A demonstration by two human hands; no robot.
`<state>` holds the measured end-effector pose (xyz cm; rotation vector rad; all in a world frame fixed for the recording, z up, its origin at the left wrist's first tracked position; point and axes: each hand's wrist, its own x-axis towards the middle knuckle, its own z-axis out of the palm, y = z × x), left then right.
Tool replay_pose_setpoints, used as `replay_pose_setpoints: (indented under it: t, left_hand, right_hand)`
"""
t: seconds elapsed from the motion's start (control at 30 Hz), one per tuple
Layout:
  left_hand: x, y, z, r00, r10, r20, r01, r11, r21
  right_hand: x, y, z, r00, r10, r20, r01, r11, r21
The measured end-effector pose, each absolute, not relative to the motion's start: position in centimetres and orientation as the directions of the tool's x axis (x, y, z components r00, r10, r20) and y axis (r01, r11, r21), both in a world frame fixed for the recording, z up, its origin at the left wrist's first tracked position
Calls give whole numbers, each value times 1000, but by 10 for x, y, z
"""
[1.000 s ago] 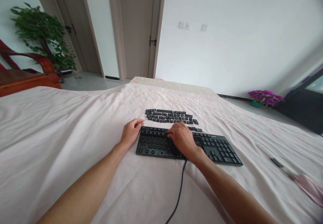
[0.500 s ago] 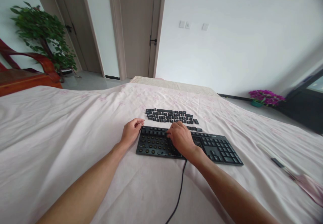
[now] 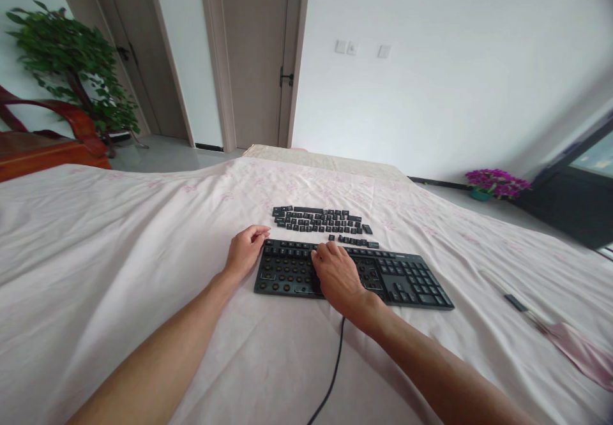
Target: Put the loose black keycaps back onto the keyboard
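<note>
A black keyboard lies on the bed, its left section stripped of many keycaps so that round switch seats show. My right hand is over its middle, with fingers curled and closed at a keycap in the upper rows; the fingertips mostly hide that key. Beside the keyboard's upper left corner rests my left hand, thumb and fingers pressed together; whatever they hold is hidden. Beyond the keyboard, loose black keycaps lie in rows, with a shorter row close to the keyboard's back edge.
A pale flowered sheet with folds covers the bed. The keyboard's black cable runs toward me. To the right lies a thin stick-like thing with a dark band and pink cloth. A wooden chair stands at left.
The view has shifted slightly. My right hand has moved a little left relative to the keyboard, uncovering a loose keycap behind it. My left hand stays by the corner.
</note>
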<state>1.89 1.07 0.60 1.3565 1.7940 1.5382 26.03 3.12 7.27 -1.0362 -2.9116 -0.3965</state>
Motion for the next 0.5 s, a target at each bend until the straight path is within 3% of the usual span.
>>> replay_pose_setpoints:
  t: [0.13,0.23,0.33,0.5]
  left_hand:
    - [19,10,8,-434,858,276,413,-83,907]
    - [19,9,9,-436,859,270,421,-70,904]
    - [19,10,9,-435,861,262,409,-71,910]
    - [19,11,8,-437,864,251,385,-73,920]
  right_hand:
    - [265,34,78,-789,605,102,613,766,194]
    - [276,49,84,-775,615,145,630,770,100]
    - [290,74,89,-663,709,240,732,682,7]
    - [295,112,85,-541,809,230,835,549,34]
